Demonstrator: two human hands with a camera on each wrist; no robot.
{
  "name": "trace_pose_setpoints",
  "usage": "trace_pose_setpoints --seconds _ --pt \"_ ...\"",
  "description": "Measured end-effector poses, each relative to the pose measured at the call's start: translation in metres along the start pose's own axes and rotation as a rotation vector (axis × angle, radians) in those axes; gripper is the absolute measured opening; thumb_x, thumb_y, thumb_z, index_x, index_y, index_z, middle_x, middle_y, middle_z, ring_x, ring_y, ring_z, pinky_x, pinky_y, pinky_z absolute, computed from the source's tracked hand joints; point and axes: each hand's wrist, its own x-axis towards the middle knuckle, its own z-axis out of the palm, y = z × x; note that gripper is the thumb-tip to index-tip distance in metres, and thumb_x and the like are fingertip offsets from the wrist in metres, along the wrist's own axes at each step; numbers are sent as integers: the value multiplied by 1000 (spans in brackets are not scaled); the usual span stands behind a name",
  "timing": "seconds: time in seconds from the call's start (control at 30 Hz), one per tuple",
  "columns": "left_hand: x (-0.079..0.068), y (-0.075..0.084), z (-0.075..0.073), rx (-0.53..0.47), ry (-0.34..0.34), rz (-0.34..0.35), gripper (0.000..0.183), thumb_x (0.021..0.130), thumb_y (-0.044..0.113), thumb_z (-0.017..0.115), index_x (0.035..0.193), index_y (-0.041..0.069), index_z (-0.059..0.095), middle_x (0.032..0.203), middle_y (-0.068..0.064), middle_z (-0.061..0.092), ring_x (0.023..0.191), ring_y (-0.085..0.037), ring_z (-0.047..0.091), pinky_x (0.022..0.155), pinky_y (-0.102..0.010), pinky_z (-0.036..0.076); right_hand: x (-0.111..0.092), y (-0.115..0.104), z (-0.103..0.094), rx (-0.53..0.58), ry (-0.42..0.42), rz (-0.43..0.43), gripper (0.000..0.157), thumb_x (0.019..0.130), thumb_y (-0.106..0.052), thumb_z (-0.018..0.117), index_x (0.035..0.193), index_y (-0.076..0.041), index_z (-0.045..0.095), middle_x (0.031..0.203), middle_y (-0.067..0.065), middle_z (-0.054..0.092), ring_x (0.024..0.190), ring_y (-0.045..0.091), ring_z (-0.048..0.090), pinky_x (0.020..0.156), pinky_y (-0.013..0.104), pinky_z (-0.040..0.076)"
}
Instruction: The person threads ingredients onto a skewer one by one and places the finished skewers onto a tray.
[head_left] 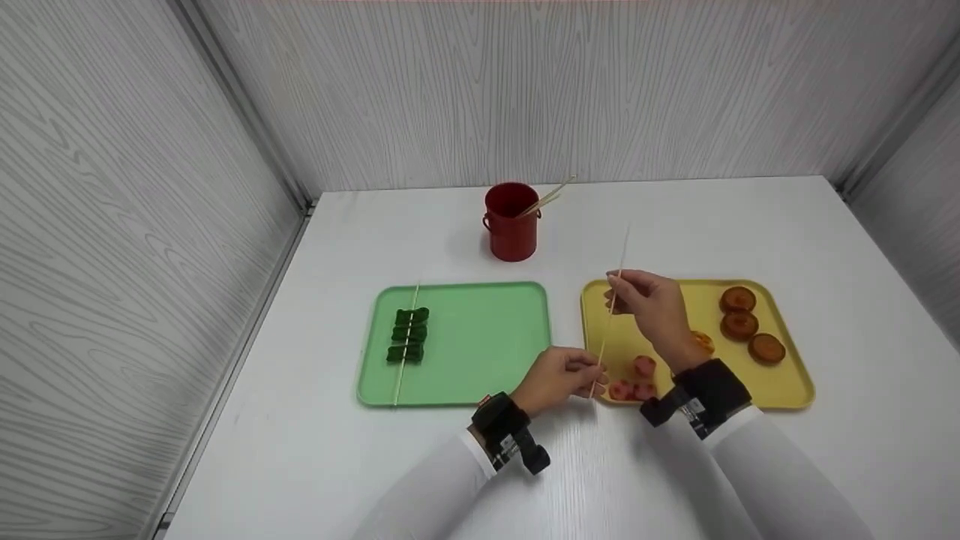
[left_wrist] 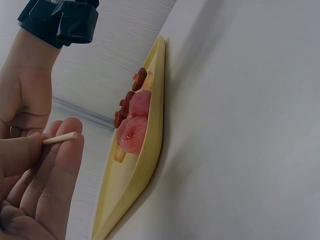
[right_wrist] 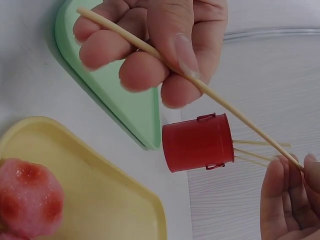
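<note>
A thin wooden skewer (head_left: 606, 327) slants between my two hands over the left end of the yellow tray (head_left: 675, 291). My left hand (head_left: 556, 379) pinches it near its lower end, thumb against fingers, beside the tray's near left corner. Higher up, my right hand (head_left: 651, 307) grips it between thumb and fingertips, and its upper end sticks out beyond the hand. Nothing is threaded on this skewer (right_wrist: 235, 111) in the right wrist view. Several pink round pieces (head_left: 634, 382) lie on the tray between the hands, and a yellowish piece (head_left: 703, 343) is partly hidden by the right wrist.
Several brown round slices (head_left: 739, 325) sit at the yellow tray's right side. On the left, a green tray (head_left: 487, 337) bears a skewer with dark green rolled pieces (head_left: 409, 334). Behind stands a red bucket (head_left: 513, 232) holding more skewers (head_left: 551, 196). White panels surround the table.
</note>
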Motion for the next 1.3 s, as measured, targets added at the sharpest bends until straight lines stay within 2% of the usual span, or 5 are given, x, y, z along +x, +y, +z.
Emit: trace_pose_setpoints --seconds 0.33,0.63,0.83,1.03,1.3 --pt "-1 0 -4 -21 43 28 18 94 0 61 106 -13 65 92 -16 73 77 -15 70 71 -30 60 -4 -2 -5 -46 -35 17 38 98 -26 60 113 9 66 88 12 70 73 13 69 72 27 59" --pt "-2 2 -12 -49 91 44 21 94 0 61 108 -15 63 92 -20 71 75 -15 70 71 -29 59 -9 2 -13 -197 -52 -6 35 100 -22 57 114 8 65 98 26 69 83 33 70 73 29 59" --pt "-4 2 -17 -44 118 38 22 95 1 60 109 -15 62 95 -25 70 76 -18 71 71 -29 59 -13 13 -25 -376 -77 10 35 96 -31 63 105 1 71 94 18 71 80 29 70 68 25 58" --pt "-6 0 -24 -65 107 58 24 95 0 59 111 -18 60 98 -30 68 77 -20 71 71 -28 59 -20 16 -36 -572 -158 -19 24 94 -23 67 99 -1 73 89 17 71 74 31 67 62 24 55" --pt "-10 -1 -28 -70 123 96 24 96 1 59 110 -17 60 95 -25 69 77 -16 71 71 -28 59 -27 17 -43 -771 -252 -44 12 88 -9 71 90 3 74 84 14 71 73 25 65 65 39 55"
